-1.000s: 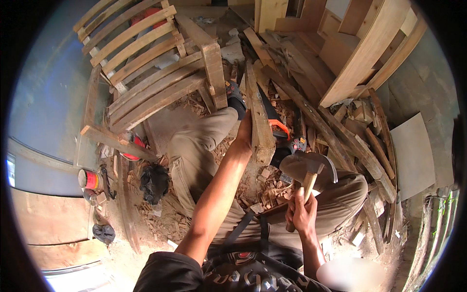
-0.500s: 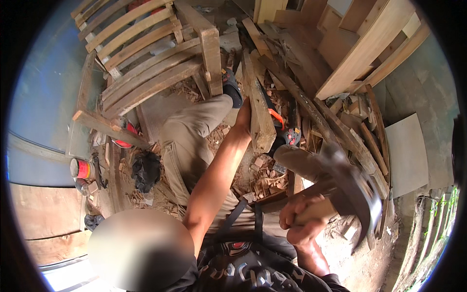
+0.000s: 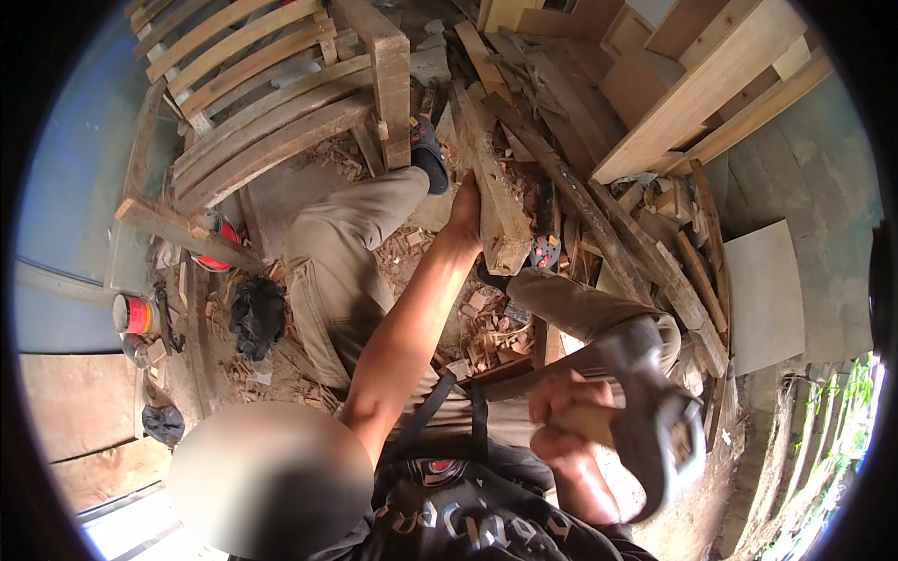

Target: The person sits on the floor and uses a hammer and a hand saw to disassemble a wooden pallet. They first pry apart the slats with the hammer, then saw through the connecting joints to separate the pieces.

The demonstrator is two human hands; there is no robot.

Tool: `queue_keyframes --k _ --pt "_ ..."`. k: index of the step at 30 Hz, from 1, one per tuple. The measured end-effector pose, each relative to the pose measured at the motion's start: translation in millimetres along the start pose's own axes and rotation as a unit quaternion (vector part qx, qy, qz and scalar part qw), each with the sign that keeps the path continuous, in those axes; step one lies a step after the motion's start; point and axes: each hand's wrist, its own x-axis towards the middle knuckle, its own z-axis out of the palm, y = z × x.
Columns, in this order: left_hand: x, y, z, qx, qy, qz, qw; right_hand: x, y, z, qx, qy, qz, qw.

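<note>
My right hand (image 3: 567,419) is closed around the wooden handle of a claw hammer (image 3: 659,425), raised at the lower right above my right thigh. The hammer's metal head is a little blurred, and its curved claw points down. My left hand (image 3: 467,213) grips the left side of a rough wooden beam (image 3: 499,201); its fingers are partly hidden by the wood. The beam lies lengthwise between my legs, its cut end toward me. A dark clog (image 3: 428,157) is on my left foot, beside the beam.
A slatted wooden frame (image 3: 271,131) stands at the far left. Loose planks (image 3: 571,192) and a pale wooden cabinet frame (image 3: 706,89) fill the far right. Wood chips (image 3: 488,338) litter the ground. A black plastic bag (image 3: 257,318) and a small can (image 3: 134,314) lie left.
My right hand has shifted slightly left, and the hammer's head has swung down and left, nearer to me. My left hand stays on the beam. The whole view has shifted a little.
</note>
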Motion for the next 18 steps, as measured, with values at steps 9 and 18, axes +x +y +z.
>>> queue_keyframes --k 9,18 --pt "48 -3 -66 0.05 -0.15 0.032 0.987 -25 0 7 -0.014 0.04 0.197 0.979" --pt "54 -7 -72 -0.014 -0.126 0.042 0.991 -17 52 19 -0.228 -0.049 0.268 0.935"
